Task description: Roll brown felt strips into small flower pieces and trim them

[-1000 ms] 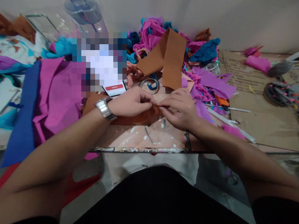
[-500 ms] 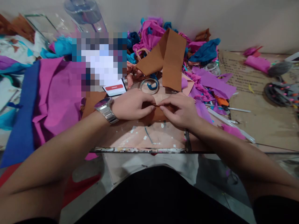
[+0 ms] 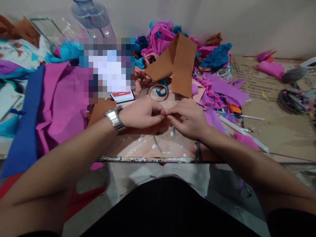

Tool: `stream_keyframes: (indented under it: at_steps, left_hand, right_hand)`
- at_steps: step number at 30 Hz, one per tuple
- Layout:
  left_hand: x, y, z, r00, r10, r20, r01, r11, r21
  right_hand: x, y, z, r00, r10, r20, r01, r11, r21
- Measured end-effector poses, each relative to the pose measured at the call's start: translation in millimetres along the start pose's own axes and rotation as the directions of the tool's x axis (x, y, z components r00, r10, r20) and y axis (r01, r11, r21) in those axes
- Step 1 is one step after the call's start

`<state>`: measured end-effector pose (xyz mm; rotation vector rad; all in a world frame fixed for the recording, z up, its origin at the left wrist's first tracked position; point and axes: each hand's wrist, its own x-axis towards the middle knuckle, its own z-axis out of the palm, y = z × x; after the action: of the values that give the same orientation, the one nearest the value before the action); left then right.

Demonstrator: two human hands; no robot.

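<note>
My left hand (image 3: pixel 140 113), with a metal watch (image 3: pixel 114 118) on the wrist, and my right hand (image 3: pixel 190 118) meet at the middle of the work surface. Both pinch a piece of brown crepe paper (image 3: pixel 144 129) that lies flat under them; the fingertips touch at its upper edge. Most of the piece is hidden beneath my palms. A longer folded brown strip (image 3: pixel 181 64) stands just behind my hands. A small roll of tape (image 3: pixel 158 90) lies between that strip and my left hand.
Pink sheets (image 3: pixel 61 98) and a blue sheet (image 3: pixel 22 131) lie at the left. Crumpled pink and blue paper (image 3: pixel 160 36) piles up at the back. Cardboard (image 3: pixel 274 121) covers the right side, with white sticks (image 3: pixel 242 126), an orange-handled tool (image 3: pixel 233 107) and a dark bundle (image 3: pixel 296 97). A clear bottle (image 3: pixel 92 16) stands behind.
My hands stay on the brown paper; the fingertips have drawn back together at its upper edge. The view has shifted slightly.
</note>
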<state>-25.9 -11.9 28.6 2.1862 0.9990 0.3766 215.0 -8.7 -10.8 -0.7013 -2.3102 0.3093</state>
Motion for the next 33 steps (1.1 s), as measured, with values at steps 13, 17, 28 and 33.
stream_keyframes:
  at_steps: [13,17,28,33]
  left_hand:
    - [4.9,-7.7,1.2,0.997,-0.073,-0.017,0.069,0.978,-0.196]
    - [5.5,-7.7,2.6,0.997,-0.074,-0.028,0.066,0.973,-0.223]
    - [6.4,-6.8,5.7,0.993,-0.089,-0.074,0.067,0.965,-0.253]
    - [6.5,-3.4,5.6,0.987,-0.133,-0.093,0.105,0.960,-0.259]
  right_hand:
    - [-0.5,1.6,-1.1,0.997,-0.077,-0.018,0.076,0.993,-0.091]
    - [0.7,1.3,-0.9,0.996,-0.073,-0.052,0.068,0.994,-0.086]
    - [0.4,0.9,1.0,0.998,-0.026,-0.061,0.020,0.995,-0.095]
    - [1.3,0.4,1.0,0.994,-0.076,-0.072,0.066,0.988,-0.137]
